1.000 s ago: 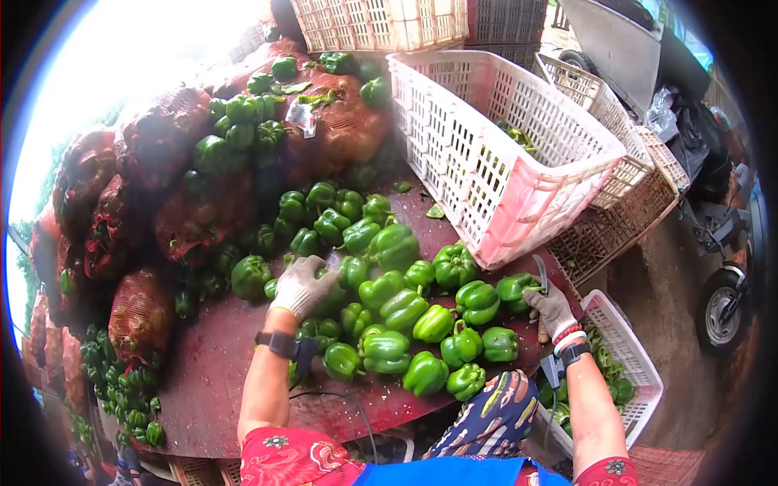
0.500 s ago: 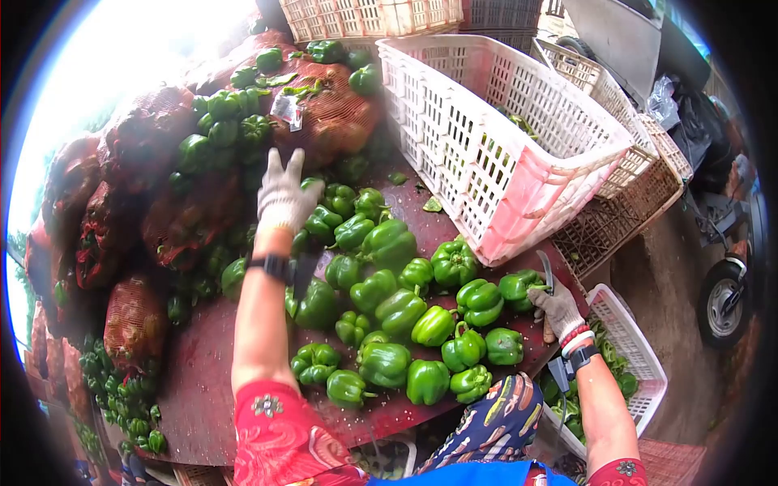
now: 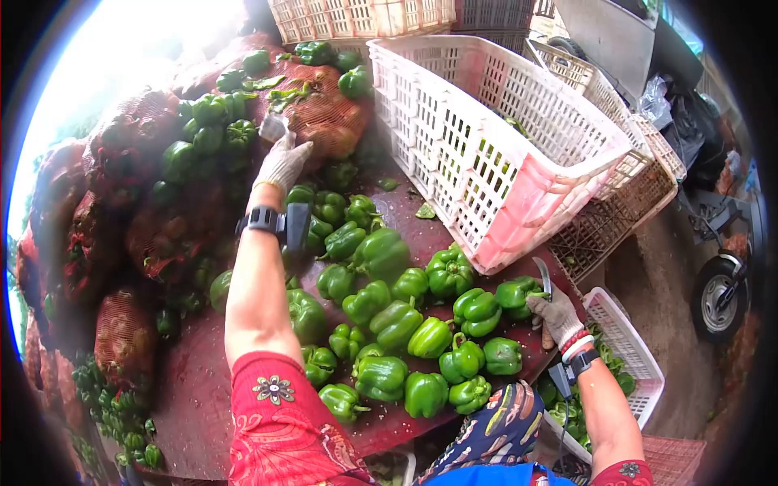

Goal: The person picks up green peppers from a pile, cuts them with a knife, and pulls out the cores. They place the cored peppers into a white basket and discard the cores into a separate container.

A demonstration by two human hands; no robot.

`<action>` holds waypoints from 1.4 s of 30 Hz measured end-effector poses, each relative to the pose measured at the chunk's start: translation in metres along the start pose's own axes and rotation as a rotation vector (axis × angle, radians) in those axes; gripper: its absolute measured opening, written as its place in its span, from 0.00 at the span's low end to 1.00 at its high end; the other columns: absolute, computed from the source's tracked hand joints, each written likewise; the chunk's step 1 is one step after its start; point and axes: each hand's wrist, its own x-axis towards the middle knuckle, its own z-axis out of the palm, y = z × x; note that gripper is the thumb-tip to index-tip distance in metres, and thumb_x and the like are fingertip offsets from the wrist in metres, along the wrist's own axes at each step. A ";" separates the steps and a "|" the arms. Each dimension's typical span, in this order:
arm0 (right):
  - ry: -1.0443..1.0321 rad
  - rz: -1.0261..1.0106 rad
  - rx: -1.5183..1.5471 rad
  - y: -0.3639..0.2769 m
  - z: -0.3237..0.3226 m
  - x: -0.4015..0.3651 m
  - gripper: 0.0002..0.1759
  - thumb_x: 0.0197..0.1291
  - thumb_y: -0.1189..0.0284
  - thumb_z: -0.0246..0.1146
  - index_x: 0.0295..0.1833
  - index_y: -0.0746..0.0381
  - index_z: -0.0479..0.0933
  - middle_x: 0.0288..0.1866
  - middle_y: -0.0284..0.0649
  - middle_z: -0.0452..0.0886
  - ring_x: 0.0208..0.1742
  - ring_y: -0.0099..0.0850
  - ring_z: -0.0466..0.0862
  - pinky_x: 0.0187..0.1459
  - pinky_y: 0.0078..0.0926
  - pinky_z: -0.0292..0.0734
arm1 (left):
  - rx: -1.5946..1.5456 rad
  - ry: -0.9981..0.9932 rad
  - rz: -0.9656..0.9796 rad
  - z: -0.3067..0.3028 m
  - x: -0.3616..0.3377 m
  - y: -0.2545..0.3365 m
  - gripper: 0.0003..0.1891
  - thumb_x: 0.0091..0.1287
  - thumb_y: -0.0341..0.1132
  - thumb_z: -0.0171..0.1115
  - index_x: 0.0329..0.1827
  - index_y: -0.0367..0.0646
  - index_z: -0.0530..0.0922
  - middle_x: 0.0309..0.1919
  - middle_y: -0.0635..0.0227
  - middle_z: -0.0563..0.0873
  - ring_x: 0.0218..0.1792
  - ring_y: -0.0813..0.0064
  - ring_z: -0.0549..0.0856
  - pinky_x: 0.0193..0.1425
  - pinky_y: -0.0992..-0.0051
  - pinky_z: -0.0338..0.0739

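Observation:
My left hand (image 3: 284,164), in a pale knit glove, reaches far over the table with its fingers closed on a small whitish plastic tag (image 3: 274,127). Behind the tag bulges a red mesh sack (image 3: 328,121). In its glove my right hand (image 3: 557,317) grips a small curved knife (image 3: 545,275), blade up; the end of its wooden handle shows below the fingers. Right by that hand sits a green bell pepper (image 3: 517,297). Between my arms many more green bell peppers (image 3: 397,324) lie spread on the dark red table (image 3: 203,389).
A large white plastic crate (image 3: 502,219) stands tilted at the table's far right. Lower right, a smaller crate (image 3: 648,364) holds green pieces. Filled mesh sacks (image 3: 134,150) with loose peppers are heaped at the left. A wheeled cart (image 3: 720,300) stands at far right.
My left hand has moved up to the plastic tag and closed on it; the tag has shifted lower. My right hand still holds the knife. The view has shifted slightly.

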 end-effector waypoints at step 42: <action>0.174 -0.085 0.679 0.038 -0.052 -0.042 0.17 0.75 0.55 0.64 0.46 0.58 0.84 0.26 0.34 0.84 0.20 0.25 0.80 0.24 0.23 0.76 | -0.607 -0.457 -0.064 -0.004 -0.250 0.249 0.14 0.68 0.20 0.67 0.56 0.34 0.83 0.48 0.54 0.89 0.47 0.55 0.90 0.53 0.65 0.86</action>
